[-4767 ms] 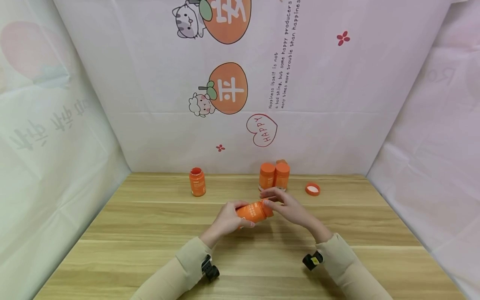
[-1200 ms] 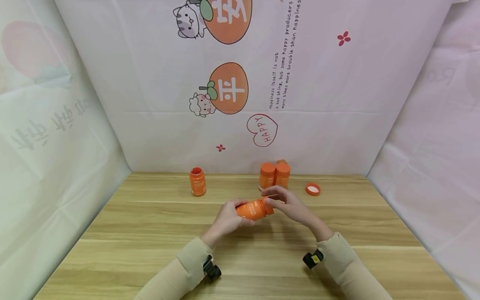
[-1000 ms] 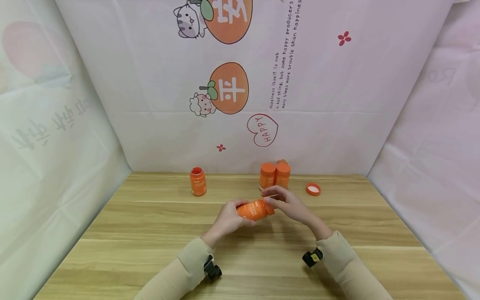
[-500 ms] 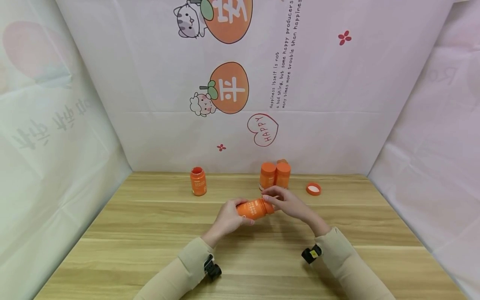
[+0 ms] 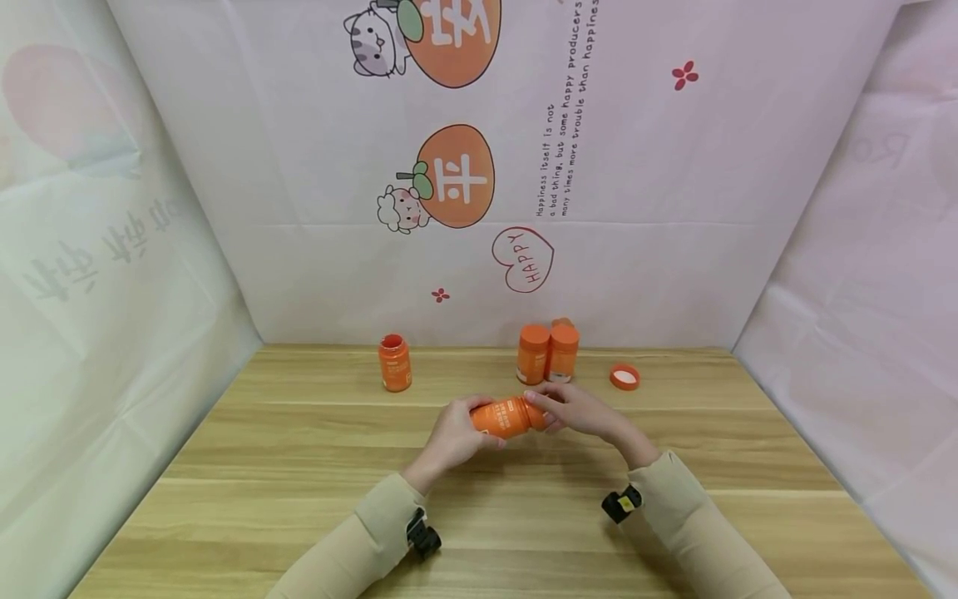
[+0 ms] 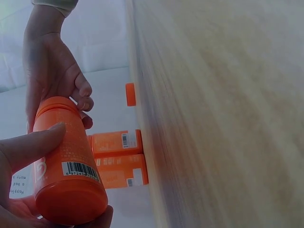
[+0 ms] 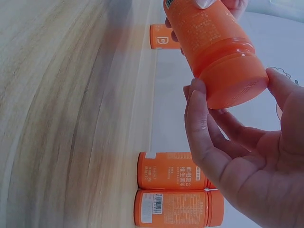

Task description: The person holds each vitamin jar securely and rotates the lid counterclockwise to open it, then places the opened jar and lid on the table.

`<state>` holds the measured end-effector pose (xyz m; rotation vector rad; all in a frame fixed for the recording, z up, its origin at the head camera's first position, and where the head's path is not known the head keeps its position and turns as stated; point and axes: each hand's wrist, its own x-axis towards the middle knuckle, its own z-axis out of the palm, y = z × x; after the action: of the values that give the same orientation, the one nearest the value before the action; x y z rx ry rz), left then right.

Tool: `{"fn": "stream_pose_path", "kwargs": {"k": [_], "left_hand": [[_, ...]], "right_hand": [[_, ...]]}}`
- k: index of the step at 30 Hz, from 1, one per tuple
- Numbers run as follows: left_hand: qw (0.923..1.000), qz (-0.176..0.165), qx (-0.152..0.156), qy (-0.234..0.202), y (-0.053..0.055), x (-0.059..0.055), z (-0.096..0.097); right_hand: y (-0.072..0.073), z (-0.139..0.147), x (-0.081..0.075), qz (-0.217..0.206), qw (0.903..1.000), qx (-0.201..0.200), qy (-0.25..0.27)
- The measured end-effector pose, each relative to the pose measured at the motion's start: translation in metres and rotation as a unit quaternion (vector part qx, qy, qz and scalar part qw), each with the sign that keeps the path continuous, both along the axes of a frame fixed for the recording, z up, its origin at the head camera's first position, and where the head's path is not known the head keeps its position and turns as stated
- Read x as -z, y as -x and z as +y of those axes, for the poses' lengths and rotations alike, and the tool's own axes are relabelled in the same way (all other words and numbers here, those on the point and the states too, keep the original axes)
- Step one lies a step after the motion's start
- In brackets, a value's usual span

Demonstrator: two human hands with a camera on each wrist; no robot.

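Note:
My left hand [image 5: 451, 435] grips an orange supplement bottle [image 5: 500, 418] around its body, holding it tilted above the table with the capped end to the right. The left wrist view shows a barcode [image 6: 80, 169] low on its side. At the other end, my right hand [image 5: 585, 411] pinches the ribbed orange cap [image 7: 233, 81] between thumb and fingers. In the right wrist view the cap sits on the bottle's neck, its flat top facing that palm.
Two capped orange bottles [image 5: 532, 356] stand side by side at the back, behind my right hand. A loose orange cap [image 5: 624, 378] lies right of them, pale inside up. Back left stands an uncapped orange bottle [image 5: 394, 363]. White printed cloth [image 5: 636, 208] walls the wooden table [image 5: 299, 499].
My right hand's fingers have shifted from reaching past the cap to curling around and under it. The left hand and its bottle stay nearly in place.

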<state>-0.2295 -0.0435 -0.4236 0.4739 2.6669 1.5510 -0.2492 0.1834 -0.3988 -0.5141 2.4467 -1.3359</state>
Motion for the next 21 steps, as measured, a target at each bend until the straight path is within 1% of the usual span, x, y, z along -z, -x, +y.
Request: {"fn": "stream_pose_path", "kwargs": {"k": [9,14,21], "left_hand": [[1.0000,-0.005,0.002,0.002,-0.0002,-0.0001,-0.0006],[0.9999,-0.010,0.005,0.000,-0.0005,0.0004,-0.0009],[0.9999,-0.013,0.002,-0.001,0.0002,0.0002,-0.0009]], "right_hand": [[0.0000,-0.0001,0.0009,-0.011,0.9998,-0.005,0.017],[-0.0008,0.0006,0.0004,-0.007,0.9996,-0.008,0.026],[-0.0039,0.0026,-0.0015,0.010,0.9995,-0.024,0.021]]}}
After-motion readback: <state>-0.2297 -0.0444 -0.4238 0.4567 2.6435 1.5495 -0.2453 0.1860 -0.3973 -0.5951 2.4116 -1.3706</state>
